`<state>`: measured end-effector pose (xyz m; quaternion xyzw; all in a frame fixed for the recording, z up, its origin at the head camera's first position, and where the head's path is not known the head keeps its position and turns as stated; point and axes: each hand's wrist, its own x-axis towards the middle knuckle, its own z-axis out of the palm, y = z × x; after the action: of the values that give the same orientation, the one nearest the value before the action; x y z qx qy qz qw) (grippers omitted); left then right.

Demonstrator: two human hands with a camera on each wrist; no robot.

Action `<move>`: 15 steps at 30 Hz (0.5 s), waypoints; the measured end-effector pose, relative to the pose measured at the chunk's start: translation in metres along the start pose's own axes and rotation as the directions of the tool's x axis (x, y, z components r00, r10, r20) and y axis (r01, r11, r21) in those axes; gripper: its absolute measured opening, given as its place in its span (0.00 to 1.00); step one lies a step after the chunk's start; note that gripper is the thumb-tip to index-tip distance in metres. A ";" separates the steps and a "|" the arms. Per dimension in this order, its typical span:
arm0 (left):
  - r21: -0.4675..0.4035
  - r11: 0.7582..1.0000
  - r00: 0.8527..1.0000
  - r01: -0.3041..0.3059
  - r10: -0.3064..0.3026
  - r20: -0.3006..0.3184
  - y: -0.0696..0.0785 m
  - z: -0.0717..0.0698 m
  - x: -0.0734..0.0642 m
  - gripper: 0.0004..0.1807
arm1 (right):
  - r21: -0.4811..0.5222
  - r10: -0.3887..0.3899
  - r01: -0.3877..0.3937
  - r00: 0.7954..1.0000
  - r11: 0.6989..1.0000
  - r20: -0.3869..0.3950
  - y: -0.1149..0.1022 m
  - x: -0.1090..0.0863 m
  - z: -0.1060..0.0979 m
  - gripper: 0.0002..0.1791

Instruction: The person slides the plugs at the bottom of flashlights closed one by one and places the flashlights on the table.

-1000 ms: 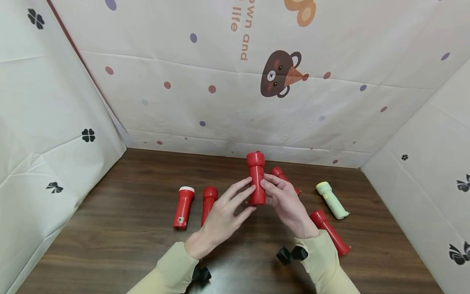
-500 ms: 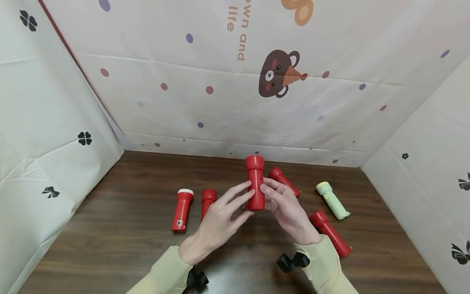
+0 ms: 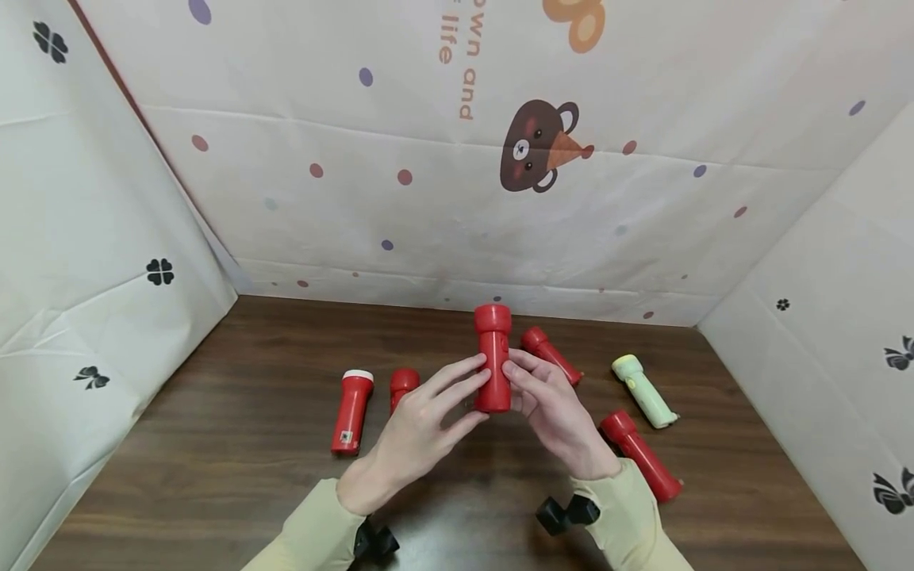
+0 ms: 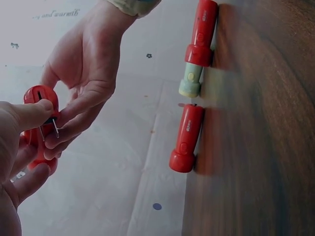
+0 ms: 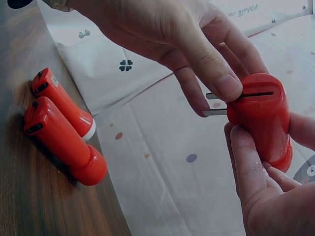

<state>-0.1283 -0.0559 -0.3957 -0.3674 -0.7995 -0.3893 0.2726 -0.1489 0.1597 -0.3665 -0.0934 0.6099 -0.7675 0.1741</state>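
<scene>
Both hands hold a red flashlight (image 3: 493, 353) upright over the middle of the table, head end up. In the head view my left hand (image 3: 412, 434) grips its left side, and my right hand (image 3: 558, 414) pinches its body from the right. The right wrist view shows two metal plug prongs (image 5: 215, 112) sticking out sideways from the flashlight's tail end, beside a dark slot. There the left thumb (image 5: 227, 86) presses on the tail, next to the prongs. Right fingers wrap the body in that same view.
Left of the hands lie a white-rimmed red flashlight (image 3: 353, 412) and another red one (image 3: 404, 381), partly hidden by the left hand. On the right are a red flashlight (image 3: 550, 355), a pale green one (image 3: 646, 392) and a red one (image 3: 643, 456). Patterned cloth (image 3: 321, 214) walls the table.
The hands and the held flashlight sit slightly lower and further left in the head view, which has itself shifted a little. Both hands keep their hold.
</scene>
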 end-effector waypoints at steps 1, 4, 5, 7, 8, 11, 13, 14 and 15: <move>0.000 1.000 1.000 -0.001 0.001 0.004 0.000 0.000 0.000 0.37 | 0.001 -0.003 0.003 1.000 1.000 0.001 0.001 0.000 0.000 0.15; 0.001 1.000 1.000 -0.003 0.003 0.009 -0.001 -0.002 0.000 0.37 | 0.003 -0.012 0.012 1.000 1.000 0.007 0.002 -0.001 0.001 0.14; 0.002 1.000 1.000 -0.006 0.006 0.009 -0.001 -0.002 0.000 0.37 | 0.005 -0.014 0.014 1.000 1.000 0.010 0.002 -0.001 0.001 0.14; 0.007 1.000 1.000 -0.012 0.012 0.011 -0.002 -0.003 0.000 0.37 | 0.008 -0.021 0.021 1.000 1.000 0.018 0.002 -0.001 0.001 0.14; 0.007 1.000 1.000 -0.017 0.017 0.009 -0.002 -0.003 0.000 0.36 | 0.009 -0.025 0.024 0.999 1.000 0.022 0.003 -0.001 0.001 0.14; 0.015 0.999 0.999 -0.031 0.031 0.007 -0.003 -0.003 0.000 0.35 | 0.018 -0.035 0.034 0.999 0.999 0.035 0.003 -0.001 0.001 0.13; 0.017 0.999 0.999 -0.038 0.038 0.005 -0.003 -0.003 0.000 0.35 | 0.030 -0.042 0.040 0.998 0.999 0.045 0.004 -0.001 0.001 0.13; 0.020 0.999 0.999 -0.040 0.040 0.005 -0.003 -0.004 0.000 0.35 | 0.037 -0.045 0.043 0.998 0.998 0.052 0.004 -0.001 0.001 0.13; 0.024 0.999 0.999 -0.039 0.039 0.005 -0.003 -0.004 -0.001 0.35 | 0.045 -0.047 0.044 0.997 0.998 0.059 0.004 0.000 0.001 0.13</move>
<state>-0.1299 -0.0607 -0.3952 -0.3807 -0.7974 -0.3733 0.2827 -0.1476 0.1581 -0.3706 -0.1264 0.5852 -0.7812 0.1769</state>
